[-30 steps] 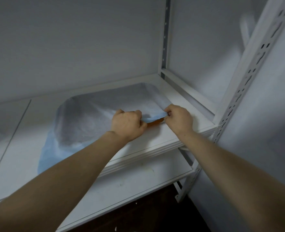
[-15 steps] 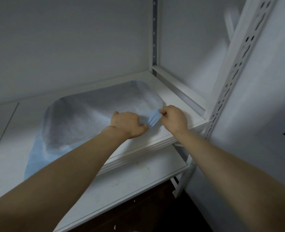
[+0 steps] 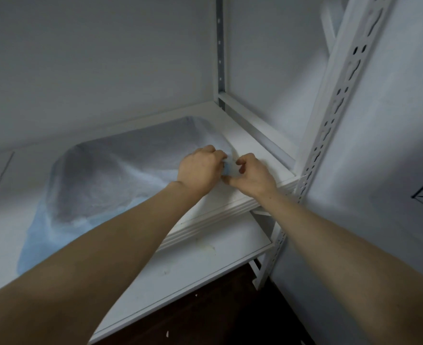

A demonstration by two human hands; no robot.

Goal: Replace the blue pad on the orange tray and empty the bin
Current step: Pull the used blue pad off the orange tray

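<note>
A pale blue pad [image 3: 120, 178] lies spread over a shallow tray shape on the white shelf [image 3: 250, 195], sagging in the middle. The tray under it is fully covered, so no orange shows. My left hand [image 3: 199, 170] grips the pad's near right corner with curled fingers. My right hand [image 3: 251, 174] is right beside it, thumb and fingers pinching the same bunched blue corner. Both hands sit close to the shelf's front right edge. No bin is in view.
A white perforated upright [image 3: 334, 115] of the rack stands just right of my hands. A lower white shelf [image 3: 193, 265] juts out below, with dark floor [image 3: 220, 317] beneath it. Grey walls close the back and the right side.
My hands have come closer together at the pad's corner. The orange tray edge seen a second ago is now covered by the pad. The camera has shifted slightly.
</note>
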